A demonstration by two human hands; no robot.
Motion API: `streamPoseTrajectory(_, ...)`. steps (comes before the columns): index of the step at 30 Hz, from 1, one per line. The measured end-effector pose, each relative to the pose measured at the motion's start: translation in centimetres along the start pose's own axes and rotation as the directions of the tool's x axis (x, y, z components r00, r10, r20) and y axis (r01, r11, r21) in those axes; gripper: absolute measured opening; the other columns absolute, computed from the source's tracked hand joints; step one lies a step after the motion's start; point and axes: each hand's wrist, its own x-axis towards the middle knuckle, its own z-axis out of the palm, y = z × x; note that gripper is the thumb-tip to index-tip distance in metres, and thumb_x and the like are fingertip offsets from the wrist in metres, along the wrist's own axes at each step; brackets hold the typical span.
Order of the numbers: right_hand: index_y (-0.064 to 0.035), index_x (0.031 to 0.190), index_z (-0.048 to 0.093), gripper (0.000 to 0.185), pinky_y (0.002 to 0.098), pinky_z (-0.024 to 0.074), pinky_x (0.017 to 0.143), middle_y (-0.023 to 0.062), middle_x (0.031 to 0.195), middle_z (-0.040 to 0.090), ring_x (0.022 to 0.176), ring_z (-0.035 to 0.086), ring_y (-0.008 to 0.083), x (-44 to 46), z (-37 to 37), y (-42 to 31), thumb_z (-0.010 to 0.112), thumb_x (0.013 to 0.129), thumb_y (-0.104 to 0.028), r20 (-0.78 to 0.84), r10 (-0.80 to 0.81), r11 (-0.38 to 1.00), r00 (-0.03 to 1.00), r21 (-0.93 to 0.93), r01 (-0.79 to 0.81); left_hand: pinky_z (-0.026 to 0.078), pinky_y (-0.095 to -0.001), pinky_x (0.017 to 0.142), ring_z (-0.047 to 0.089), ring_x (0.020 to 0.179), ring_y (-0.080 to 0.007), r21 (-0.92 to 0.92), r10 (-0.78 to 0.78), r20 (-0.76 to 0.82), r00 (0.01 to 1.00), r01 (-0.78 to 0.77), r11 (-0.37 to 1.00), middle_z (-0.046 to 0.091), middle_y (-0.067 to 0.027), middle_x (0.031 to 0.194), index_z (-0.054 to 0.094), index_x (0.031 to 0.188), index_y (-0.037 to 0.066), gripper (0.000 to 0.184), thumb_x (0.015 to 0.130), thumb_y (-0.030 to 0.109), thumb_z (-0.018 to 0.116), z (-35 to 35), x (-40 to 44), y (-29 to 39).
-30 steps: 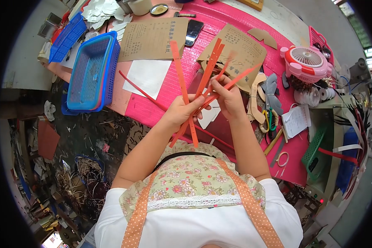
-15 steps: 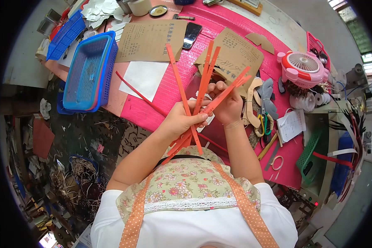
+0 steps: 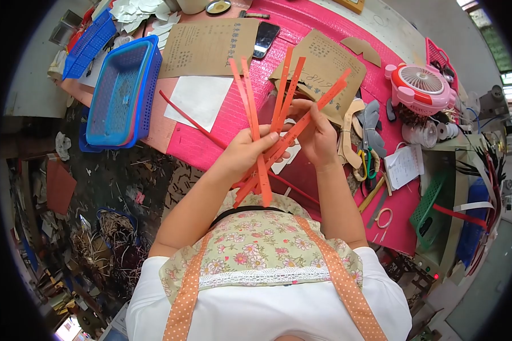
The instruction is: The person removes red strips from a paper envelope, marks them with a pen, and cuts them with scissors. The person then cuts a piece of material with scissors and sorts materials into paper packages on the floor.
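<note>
Several long, narrow orange-red strips fan out and cross one another above the table's near edge. My left hand is closed round them where they cross, the thumb pressed on top. Two strips lean to the upper left, two stand near the middle, and the rest slant to the upper right. Around the right-slanting bundle my right hand is closed, its thumb against the strips and its other fingers partly hidden behind them. The strips' lower ends hang over the flowered apron.
Brown paper envelopes, a phone and a white sheet lie on the pink table. Nested blue baskets stand left. Scissors, a notebook and a pink fan are at right.
A strip has shifted from the middle group to the left one, which now shows two. My right hand has come in against the right-slanting strips. The view has shifted slightly.
</note>
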Motion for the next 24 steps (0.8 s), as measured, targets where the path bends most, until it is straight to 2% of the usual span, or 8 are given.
streamPoseTrajectory(6,0.0005,0.114,0.056,0.045,0.0365,0.0499,0.077,0.0128,0.104,0.062,0.095,0.061,0.0226,0.1,0.5,0.1,0.032,0.101,-0.035,-0.070,-0.051,0.993,0.996,-0.106,0.043,0.057,-0.0303,0.076,0.067,0.090,-0.0200,-0.055,-0.023,0.028,0.999,0.025,0.998,0.062,-0.0153,0.109,0.047,0.128,-0.004,0.038,0.098,0.019,0.046,-0.4,0.1,0.1)
streamPoseTrajectory(9,0.0012,0.109,0.058,0.046,0.0325,0.0496,0.073,0.0121,0.102,0.062,0.092,0.060,0.0177,0.1,0.1,0.5,0.033,0.101,-0.037,-0.101,-0.041,0.989,0.994,-0.148,0.025,0.056,-0.0294,0.075,0.066,0.087,-0.0175,-0.004,-0.025,0.007,1.000,0.025,1.000,0.063,-0.0139,0.106,0.048,0.128,-0.002,0.037,0.098,0.018,0.047,-0.5,0.1,-0.1)
streamPoseTrajectory(11,0.0018,0.102,0.061,0.039,0.0266,0.0485,0.062,0.0086,0.088,0.063,0.074,0.059,0.0114,0.2,0.0,0.9,0.049,0.097,-0.035,-0.261,-0.115,0.931,0.959,-0.365,0.012,0.056,-0.0285,0.073,0.066,0.085,-0.0156,0.030,-0.035,-0.009,0.999,0.035,0.999,0.063,-0.0125,0.104,0.048,0.128,-0.002,0.036,0.097,0.017,0.049,-0.7,0.2,-0.4)
streamPoseTrajectory(12,0.0018,0.102,0.061,0.039,0.0266,0.0485,0.062,0.0086,0.088,0.063,0.074,0.059,0.0114,0.1,-0.2,0.9,0.049,0.097,-0.035,-0.262,-0.116,0.931,0.958,-0.365,0.013,0.055,-0.0266,0.071,0.065,0.081,-0.0129,0.076,-0.053,-0.011,0.999,0.053,0.996,0.064,-0.0101,0.100,0.049,0.128,-0.001,0.036,0.096,0.016,0.051,-1.1,0.3,-0.8)
streamPoseTrajectory(14,0.0018,0.094,0.062,0.032,0.0219,0.0438,0.050,0.0033,0.071,0.060,0.056,0.053,0.0069,0.0,-0.6,0.6,0.067,0.088,-0.029,-0.347,-0.051,0.745,0.937,-0.638,-0.195,0.054,-0.0247,0.069,0.063,0.077,-0.0102,0.125,-0.072,-0.012,0.997,0.073,0.989,0.064,-0.0078,0.097,0.050,0.127,0.000,0.036,0.095,0.015,0.053,-1.8,0.7,-2.0)
streamPoseTrajectory(15,0.0012,0.089,0.064,0.029,0.0206,0.0424,0.045,0.0017,0.064,0.060,0.047,0.051,0.0073,0.0,-1.2,0.3,0.076,0.080,-0.024,-0.379,-0.011,0.759,0.925,-0.605,-0.239,0.052,-0.0233,0.068,0.061,0.075,-0.0086,0.128,-0.030,-0.053,0.998,0.036,0.991,0.064,-0.0057,0.095,0.052,0.125,0.000,0.034,0.094,0.014,0.055,-2.0,1.0,-2.5)
streamPoseTrajectory(19,-0.0007,0.087,0.066,0.023,0.0201,0.0452,0.049,0.0039,0.070,0.064,0.053,0.056,0.0075,-0.3,-1.9,0.5,0.071,0.084,-0.023,-0.412,0.037,0.774,0.910,-0.564,-0.287,0.048,-0.0207,0.067,0.057,0.076,-0.0055,0.153,0.027,-0.131,0.991,-0.007,0.988,0.062,-0.0015,0.091,0.057,0.118,0.000,0.028,0.093,0.010,0.058,-2.1,1.0,-3.3)
streamPoseTrajectory(24,0.0024,0.090,0.067,0.026,0.0201,0.0470,0.049,0.0057,0.073,0.066,0.058,0.062,0.0090,-0.8,-1.2,1.1,0.067,0.088,-0.024,-0.388,0.026,0.852,0.921,-0.474,-0.224,0.046,-0.0192,0.064,0.055,0.074,-0.0045,0.134,-0.025,-0.171,0.985,0.049,0.990,0.061,0.0004,0.088,0.057,0.119,0.003,0.026,0.093,0.009,0.056,-2.8,1.3,-3.7)
